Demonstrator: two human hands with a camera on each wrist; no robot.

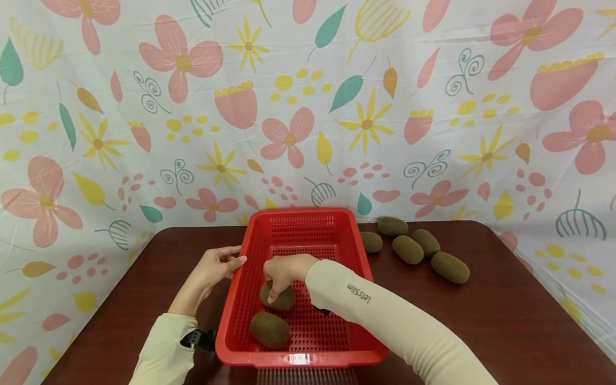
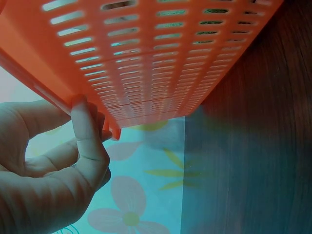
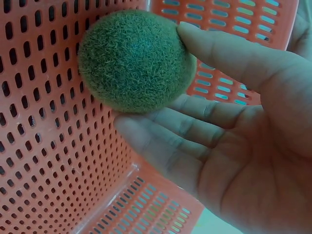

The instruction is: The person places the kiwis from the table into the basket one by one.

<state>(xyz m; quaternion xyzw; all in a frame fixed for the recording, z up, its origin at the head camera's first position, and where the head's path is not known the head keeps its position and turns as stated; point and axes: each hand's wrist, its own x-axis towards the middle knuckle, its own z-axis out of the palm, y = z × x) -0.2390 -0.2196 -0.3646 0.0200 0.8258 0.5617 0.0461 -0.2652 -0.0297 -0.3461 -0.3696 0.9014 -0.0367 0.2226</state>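
Observation:
My right hand (image 1: 284,271) reaches down into a red slotted plastic basket (image 1: 353,357) and holds a fuzzy brown kiwi (image 1: 284,300) between thumb and fingers. In the right wrist view, that kiwi (image 3: 136,61) sits close against the basket's perforated floor, the thumb at one side and the fingers at the other. A second kiwi (image 1: 270,330) lies nearer the basket's front left corner. At the basket's left rim, my left hand (image 1: 218,267) pinches the edge; the left wrist view shows thumb and fingers of the hand (image 2: 73,151) on the rim.
Several more kiwis (image 1: 408,249) lie on the dark wooden table (image 1: 500,321) right of the basket, one of them close beside its wall. A floral-patterned cloth (image 1: 308,107) hangs behind the table.

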